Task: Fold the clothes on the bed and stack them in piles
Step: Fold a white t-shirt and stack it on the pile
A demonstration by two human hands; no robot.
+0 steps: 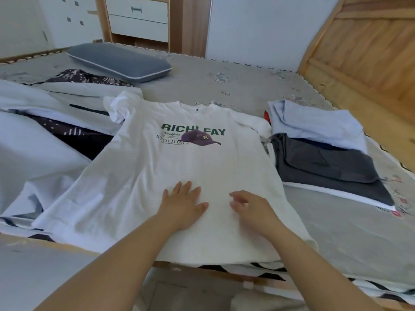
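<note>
A white T-shirt [143,171] with green lettering and a purple cap print lies spread face up on the bed [242,84], its hem toward me. My left hand [183,204] presses flat on the lower part of the shirt with fingers straight. My right hand [251,206] hovers or rests just to the right on the same shirt, fingers loosely bent and holding nothing. To the right sits a pile of folded clothes [325,162]: a light blue garment on top of dark grey ones, with a white piece beneath.
Unfolded clothes [45,140], white, pale blue and dark patterned, lie heaped on the left. A grey pillow [119,62] rests at the far left of the bed. The wooden headboard [370,48] rises at right; drawers [138,19] stand behind.
</note>
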